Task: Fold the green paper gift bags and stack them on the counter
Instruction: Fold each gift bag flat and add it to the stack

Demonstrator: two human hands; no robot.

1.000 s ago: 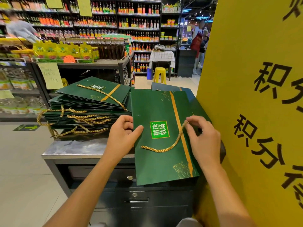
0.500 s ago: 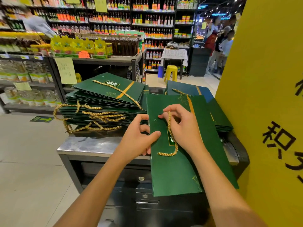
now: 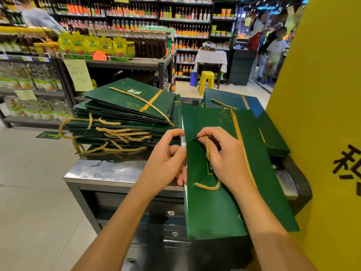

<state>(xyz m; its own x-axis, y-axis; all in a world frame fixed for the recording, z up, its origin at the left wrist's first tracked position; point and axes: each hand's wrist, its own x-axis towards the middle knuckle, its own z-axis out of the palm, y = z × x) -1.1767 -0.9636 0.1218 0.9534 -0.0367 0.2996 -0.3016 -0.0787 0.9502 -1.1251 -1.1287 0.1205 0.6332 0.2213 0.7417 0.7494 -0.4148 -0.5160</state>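
I see my left hand (image 3: 168, 165) gripping the left edge of the green bag (image 3: 211, 212), right hand (image 3: 226, 161) pinching its gold cord (image 3: 207, 148), folded stack (image 3: 125, 114) centre left on the bench (image 3: 101, 171), yellow board (image 3: 322, 94) crowding frame right

I see bright, even store light from overhead. The steel tabletop (image 3: 109, 171) throws back a pale glare. The shelves (image 3: 29, 20) at the upper left smear with blur, and the wide lens bends the yellow board (image 3: 322, 94) at the right edge.

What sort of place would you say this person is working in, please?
Most likely a supermarket: shelves of bottles line the back, yellow packets fill a display rack, and people stand in an aisle.
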